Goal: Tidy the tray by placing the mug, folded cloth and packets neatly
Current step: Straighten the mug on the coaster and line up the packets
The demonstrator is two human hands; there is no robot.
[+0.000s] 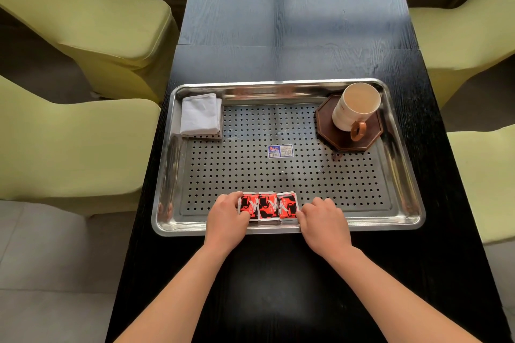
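Fingers of the left hand are curled onto the left end of a row of three packets, those of the right hand onto its right end, at the lower-centre rim of the tray. The folded cloth is laid at the tray's upper left, the mug on a coaster at upper right. The dark desk is flanked by green chairs.

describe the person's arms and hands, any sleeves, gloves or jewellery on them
Both forearms are bare right down to the bottom edge of the picture, with no sleeves in view. The left hand and right hand wear no gloves, and no watch, bracelet or ring shows on the sides facing the camera.
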